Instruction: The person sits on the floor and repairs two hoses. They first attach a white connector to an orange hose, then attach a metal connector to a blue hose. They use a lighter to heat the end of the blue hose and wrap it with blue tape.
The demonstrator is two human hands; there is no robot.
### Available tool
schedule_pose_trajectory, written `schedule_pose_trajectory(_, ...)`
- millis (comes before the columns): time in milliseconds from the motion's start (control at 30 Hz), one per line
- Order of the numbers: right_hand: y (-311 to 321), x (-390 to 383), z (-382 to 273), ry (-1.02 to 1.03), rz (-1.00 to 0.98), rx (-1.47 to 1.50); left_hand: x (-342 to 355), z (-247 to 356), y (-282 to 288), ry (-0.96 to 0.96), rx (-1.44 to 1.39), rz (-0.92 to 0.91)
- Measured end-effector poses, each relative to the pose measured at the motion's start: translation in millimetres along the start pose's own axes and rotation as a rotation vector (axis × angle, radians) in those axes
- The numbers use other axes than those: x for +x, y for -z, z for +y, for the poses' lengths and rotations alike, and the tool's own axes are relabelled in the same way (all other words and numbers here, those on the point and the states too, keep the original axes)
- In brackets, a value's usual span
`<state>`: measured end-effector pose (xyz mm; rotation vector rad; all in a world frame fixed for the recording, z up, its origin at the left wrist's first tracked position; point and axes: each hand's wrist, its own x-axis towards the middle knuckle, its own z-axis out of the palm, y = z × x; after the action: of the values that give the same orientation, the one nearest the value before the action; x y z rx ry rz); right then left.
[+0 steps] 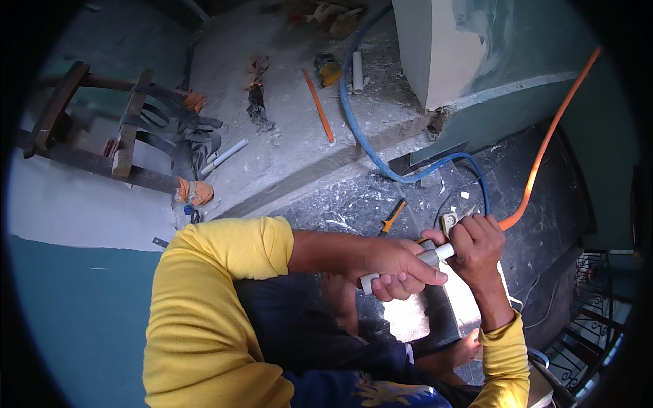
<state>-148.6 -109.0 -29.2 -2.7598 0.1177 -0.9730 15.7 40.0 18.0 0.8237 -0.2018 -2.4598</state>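
Observation:
My left hand (401, 272) is closed around a short white-and-grey pipe piece (428, 258), its thumb lying along it. One white end (368, 283) of that piece sticks out below the palm; the other white end points at my right fist. In my right hand (477, 245), the fingers are wrapped round the end of an orange tube (534, 166) that runs up to the upper right. Whether pipe and tube join inside the fist is hidden. Just beyond my hands, a utility knife (392, 217) with an orange-and-black handle lies on the dark floor, near a white power socket (449, 221).
A blue hose (355, 129) curves over the concrete step (286, 153). White pipe pieces (357, 73), an orange strip (318, 105) and a dark-and-yellow round object (328, 69) lie there. A wooden ladder (102, 166) with cloth-wrapped feet is at left; metal railing (588, 299) at right.

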Motion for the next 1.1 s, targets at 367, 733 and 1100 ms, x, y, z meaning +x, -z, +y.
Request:
schedule_pose_trajectory(367, -11, -9, -7, -0.112, -0.427, 0.163, -4, 9, 0, 0.04, 0.653, 0.39)
schedule_pose_trajectory(733, -30, -26, -5, -0.188, -0.618, 0.308, 14, -36, 64, -0.227, 1.157, 0.553)
schedule_pose_trajectory(1100, 5, -26, 19, -0.148, -0.471, 0.553, -25, 5, 42, 0.083, 0.093, 0.163)
